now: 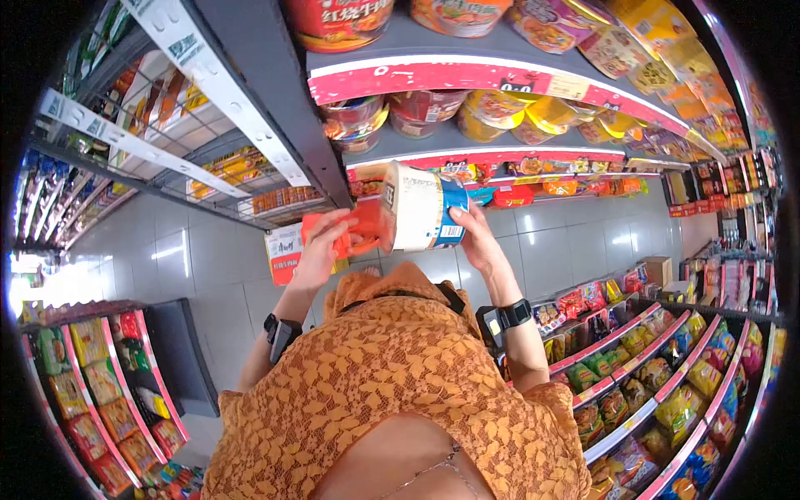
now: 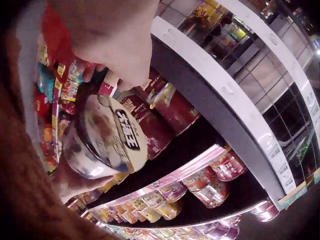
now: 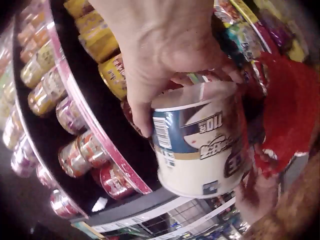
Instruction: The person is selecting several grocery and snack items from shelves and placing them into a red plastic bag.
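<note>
My right hand point(image 1: 477, 237) grips an instant noodle tub point(image 1: 421, 208), thumb and fingers round its side. The tub is white with a blue band and barcode, tipped on its side in the head view. In the left wrist view its printed lid point(image 2: 120, 132) faces the camera. My left hand point(image 1: 317, 250) holds a limp red cloth point(image 1: 364, 229) beside the lid end of the tub. That cloth point(image 3: 290, 110) hangs in folds next to the tub in the right wrist view, partly hiding the left fingers.
Ahead stands a shelf point(image 1: 492, 71) with several noodle tubs and packets. A grey upright post point(image 1: 275, 92) and wire racks are on the left. A white-and-red carton point(image 1: 285, 254) is low by my left hand. Snack shelves point(image 1: 642, 392) stand behind on the right.
</note>
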Action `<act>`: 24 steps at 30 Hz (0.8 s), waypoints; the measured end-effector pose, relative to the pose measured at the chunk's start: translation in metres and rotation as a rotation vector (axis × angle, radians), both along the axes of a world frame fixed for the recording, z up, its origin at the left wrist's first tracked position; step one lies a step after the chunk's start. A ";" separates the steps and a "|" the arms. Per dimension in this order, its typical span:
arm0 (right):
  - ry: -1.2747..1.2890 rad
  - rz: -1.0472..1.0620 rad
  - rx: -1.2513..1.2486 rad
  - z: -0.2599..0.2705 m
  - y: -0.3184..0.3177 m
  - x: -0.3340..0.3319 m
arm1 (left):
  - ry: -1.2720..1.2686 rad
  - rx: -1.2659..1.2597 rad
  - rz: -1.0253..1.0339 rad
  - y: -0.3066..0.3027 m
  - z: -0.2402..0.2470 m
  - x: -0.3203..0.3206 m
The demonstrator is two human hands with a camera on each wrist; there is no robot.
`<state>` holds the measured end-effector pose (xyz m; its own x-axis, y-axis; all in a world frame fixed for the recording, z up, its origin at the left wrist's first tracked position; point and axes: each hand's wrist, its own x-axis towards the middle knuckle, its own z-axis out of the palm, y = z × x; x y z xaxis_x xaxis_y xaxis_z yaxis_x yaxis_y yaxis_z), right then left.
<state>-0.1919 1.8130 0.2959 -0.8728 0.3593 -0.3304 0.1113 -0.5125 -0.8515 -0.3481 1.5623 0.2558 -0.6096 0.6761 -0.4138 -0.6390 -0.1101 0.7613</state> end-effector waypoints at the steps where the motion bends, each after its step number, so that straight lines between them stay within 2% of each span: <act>1: 0.039 0.002 -0.105 -0.020 0.001 0.001 | -0.009 0.002 -0.047 0.000 0.001 0.001; 4: 0.136 -0.011 -0.569 -0.022 -0.014 -0.011 | -0.057 0.107 -0.096 0.004 -0.001 0.000; 6: 0.176 0.116 -0.819 -0.013 -0.024 -0.022 | -0.020 0.170 -0.163 0.005 0.006 -0.004; 8: 0.255 0.229 -0.926 0.000 -0.033 -0.030 | -0.065 0.230 -0.207 0.010 0.013 -0.010; 12: 0.251 0.490 -0.983 0.002 -0.040 -0.045 | 0.025 0.395 -0.232 0.017 0.026 -0.012; 13: 0.238 0.490 -1.032 -0.002 -0.040 -0.046 | 0.072 0.313 -0.205 0.018 0.030 -0.012; 14: 0.225 0.489 -1.083 -0.007 -0.041 -0.046 | 0.052 0.357 -0.222 0.018 0.034 -0.011; 17: 0.171 0.515 -0.948 -0.013 -0.036 -0.050 | 0.032 0.477 -0.271 0.023 0.049 -0.009; 20: 0.135 0.493 -0.835 -0.017 -0.022 -0.050 | -0.029 0.522 -0.238 0.027 0.034 -0.015; 21: 0.224 0.596 -0.802 -0.015 -0.016 -0.049 | -0.003 0.495 -0.223 0.028 0.032 -0.014; 24: -0.015 0.371 -0.502 0.011 -0.018 -0.044 | 0.055 0.415 -0.239 0.034 0.030 -0.010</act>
<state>-0.2361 1.7949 0.3067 -0.9037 -0.1694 -0.3932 0.3688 -0.7744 -0.5141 -0.3584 1.5961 0.2862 -0.4301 0.9013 -0.0507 -0.6432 -0.2665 0.7178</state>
